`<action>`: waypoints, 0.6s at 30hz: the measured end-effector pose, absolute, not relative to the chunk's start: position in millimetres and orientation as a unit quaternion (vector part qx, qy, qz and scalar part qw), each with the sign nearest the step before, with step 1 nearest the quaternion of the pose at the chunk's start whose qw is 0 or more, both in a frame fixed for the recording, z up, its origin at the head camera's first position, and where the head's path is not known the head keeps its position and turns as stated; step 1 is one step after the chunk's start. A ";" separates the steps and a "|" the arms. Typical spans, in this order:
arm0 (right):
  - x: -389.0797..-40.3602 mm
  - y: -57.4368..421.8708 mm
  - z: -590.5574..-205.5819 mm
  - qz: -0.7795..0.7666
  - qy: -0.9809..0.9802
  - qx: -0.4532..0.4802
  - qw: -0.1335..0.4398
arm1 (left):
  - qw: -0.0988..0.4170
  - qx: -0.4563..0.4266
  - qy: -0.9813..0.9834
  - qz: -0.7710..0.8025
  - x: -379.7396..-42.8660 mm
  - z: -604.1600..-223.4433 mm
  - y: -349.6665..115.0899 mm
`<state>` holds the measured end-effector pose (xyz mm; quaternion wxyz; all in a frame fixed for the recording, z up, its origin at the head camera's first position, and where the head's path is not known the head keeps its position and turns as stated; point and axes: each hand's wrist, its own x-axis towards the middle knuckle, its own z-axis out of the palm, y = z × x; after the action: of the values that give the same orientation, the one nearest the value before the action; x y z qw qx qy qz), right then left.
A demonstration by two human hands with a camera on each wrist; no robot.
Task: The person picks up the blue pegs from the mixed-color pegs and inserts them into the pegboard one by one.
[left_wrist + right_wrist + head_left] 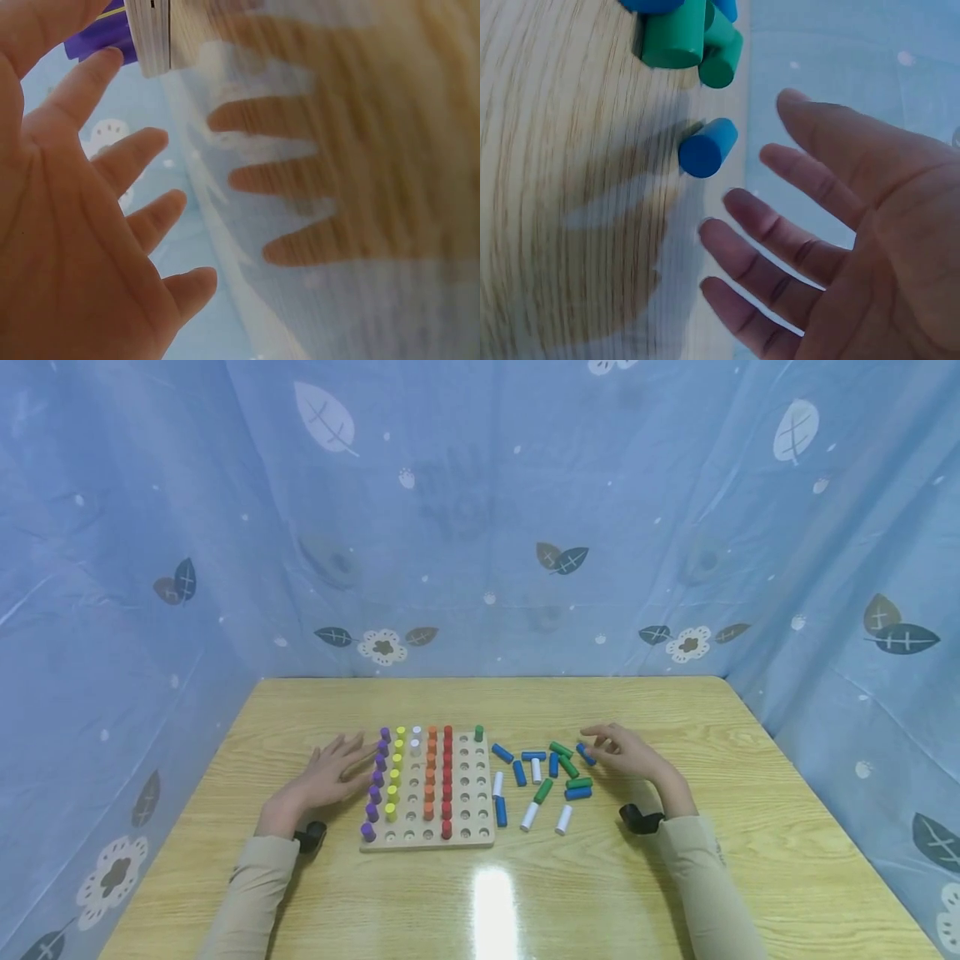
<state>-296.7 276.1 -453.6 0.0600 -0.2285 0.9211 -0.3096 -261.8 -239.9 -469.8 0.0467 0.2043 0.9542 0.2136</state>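
A wooden pegboard (423,846) lies left of centre on the table. Upright pegs stand in its rows: purple (380,762), yellow (392,793), white (415,748), orange (430,775), red (447,793), and one green peg (478,733) at the back right. My left hand (330,775) is at the board's left edge with fingers spread; whether they touch it I cannot tell. In the left wrist view, a fingertip lies close to something purple (105,37). Over the loose pegs' right side hovers my right hand (628,754), fingers apart, near a blue peg (709,148) and holding nothing.
Loose blue, green (543,790) and white pegs (564,819) lie scattered between the board and my right hand. Several holes in the board's right columns hold no pegs. Blue patterned cloth (480,610) hangs behind and beside the wooden table (360,902).
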 end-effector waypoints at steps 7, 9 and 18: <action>-297.4 272.9 -452.6 -0.295 0.925 -0.221 0.089 | 0.058 0.199 0.954 0.218 -260.6 -468.1 -239.6; -297.3 272.1 -453.3 -0.290 0.928 -0.215 0.096 | 0.062 0.198 0.953 0.220 -260.9 -468.3 -239.5; -297.5 267.1 -456.9 -0.282 0.933 -0.204 0.087 | 0.073 0.193 0.953 0.223 -260.5 -468.3 -240.3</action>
<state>-297.5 267.1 -456.9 0.0872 -0.2039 0.9334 -0.2822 -260.5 -240.3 -468.3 0.0733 0.1928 0.9528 0.2229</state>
